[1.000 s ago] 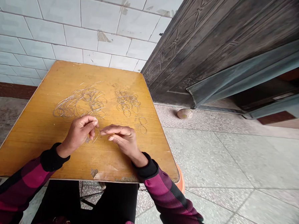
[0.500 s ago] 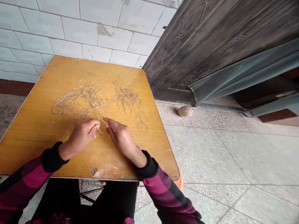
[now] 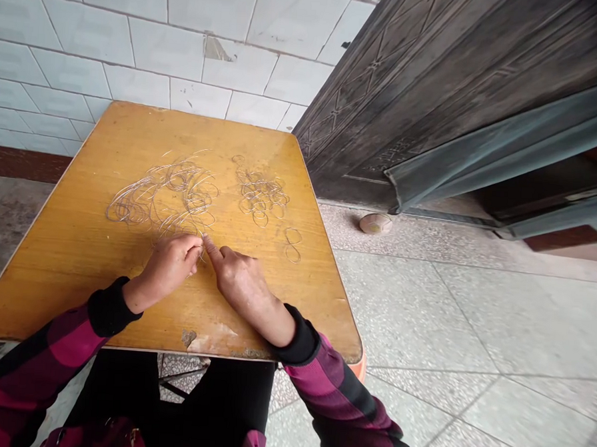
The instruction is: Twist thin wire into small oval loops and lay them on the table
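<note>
My left hand (image 3: 172, 260) is closed in a pinch over the near part of the table, holding a thin wire (image 3: 201, 250) whose short, bent length shows at the fingertips. My right hand (image 3: 243, 280) is beside it, its index finger stretched out to touch the wire at the left fingertips. Its other fingers curl underneath and are partly hidden. Just beyond both hands lies a loose tangle of curved wires (image 3: 145, 187). Farther right is a pile of small wire loops (image 3: 263, 193). A single figure-eight wire piece (image 3: 293, 244) lies apart, closer to the table's right edge.
The yellow wooden table (image 3: 65, 285) has a chipped front edge and stands against a white tiled wall (image 3: 138, 41). To the right are a dark carved door (image 3: 400, 89), a hanging grey-blue curtain (image 3: 441, 167) and a rounded stone (image 3: 375, 223) on the tiled floor (image 3: 424, 317).
My right hand has moved slightly, and its index finger now meets the wire at my left fingertips, where a gap was before. The view has shifted a little.
</note>
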Tool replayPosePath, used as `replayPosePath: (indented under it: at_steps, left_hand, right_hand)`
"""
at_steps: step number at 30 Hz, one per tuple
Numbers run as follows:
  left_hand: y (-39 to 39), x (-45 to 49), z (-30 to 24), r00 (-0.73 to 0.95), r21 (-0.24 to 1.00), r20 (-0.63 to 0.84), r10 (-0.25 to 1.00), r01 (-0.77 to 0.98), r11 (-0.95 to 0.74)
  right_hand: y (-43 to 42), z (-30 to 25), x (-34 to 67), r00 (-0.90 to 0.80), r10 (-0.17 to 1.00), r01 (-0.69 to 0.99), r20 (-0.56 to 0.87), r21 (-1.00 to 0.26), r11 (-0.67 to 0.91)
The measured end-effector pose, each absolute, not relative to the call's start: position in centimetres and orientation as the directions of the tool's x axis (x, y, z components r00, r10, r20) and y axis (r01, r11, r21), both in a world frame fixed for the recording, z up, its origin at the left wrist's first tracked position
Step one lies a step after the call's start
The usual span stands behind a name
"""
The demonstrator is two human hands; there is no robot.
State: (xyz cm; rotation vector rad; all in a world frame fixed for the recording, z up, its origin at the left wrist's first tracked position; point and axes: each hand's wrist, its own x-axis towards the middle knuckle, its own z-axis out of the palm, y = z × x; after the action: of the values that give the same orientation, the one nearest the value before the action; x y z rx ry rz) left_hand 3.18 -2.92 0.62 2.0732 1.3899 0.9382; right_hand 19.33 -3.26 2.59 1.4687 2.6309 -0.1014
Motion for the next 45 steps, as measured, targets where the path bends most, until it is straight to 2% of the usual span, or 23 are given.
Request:
replayPosePath:
  at_steps: [6,12,18,20,23,26,30,33,39,45]
  left_hand:
    - [-2.9,3.4,0.4,0.266,0.653,0.315,0.911,0.636,-0.412]
    - [-2.9,3.5,0.2,0.291,0.617,0.283,0.914,0.674,-0.406]
    - [-3.3,3.6,0.1,0.358,0.536,0.300,0.884,0.703,-0.467]
    - [-3.2,3.5,-0.1,0.350,0.518,0.311,0.883,0.717,-0.467]
    - [-3.0,3.3,-0.2,0.321,0.528,0.307,0.896,0.726,-0.441]
    - [-2.7,3.0,0.0,0.286,0.611,0.281,0.916,0.682,-0.401]
    - [-2.3,2.6,0.4,0.217,0.708,0.252,0.943,0.623,-0.333]
    - [-2.3,2.5,0.5,0.214,0.713,0.238,0.948,0.624,-0.320]
    - [-2.6,3.0,0.7,0.225,0.722,0.242,0.944,0.608,-0.330]
    - [-2.8,3.2,0.9,0.236,0.713,0.235,0.943,0.617,-0.332]
  right_hand:
    - [-3.3,2.4,19.3,-0.507,0.843,0.858,-0.179,-0.020,0.513]
    - [-3.2,2.5,19.5,-0.508,0.837,0.858,-0.203,-0.038,0.512]
    - [-2.9,2.4,19.9,-0.543,0.813,0.840,-0.211,-0.129,0.527]
    - [-2.7,2.3,20.2,-0.542,0.824,0.837,-0.167,-0.192,0.512]
    - [-2.6,2.2,20.7,-0.537,0.844,0.796,-0.004,-0.332,0.505]
    - [-2.4,2.0,21.0,-0.528,0.836,0.718,0.148,-0.447,0.533]
    - [-2.5,1.4,20.8,-0.516,0.828,0.643,0.219,-0.540,0.543]
    - [-2.6,0.6,20.3,-0.516,0.822,0.661,0.240,-0.498,0.561]
    - [-2.7,0.0,20.0,-0.571,0.771,0.752,0.283,-0.197,0.629]
    - [-2.9,0.4,20.0,-0.582,0.759,0.766,0.292,-0.114,0.632]
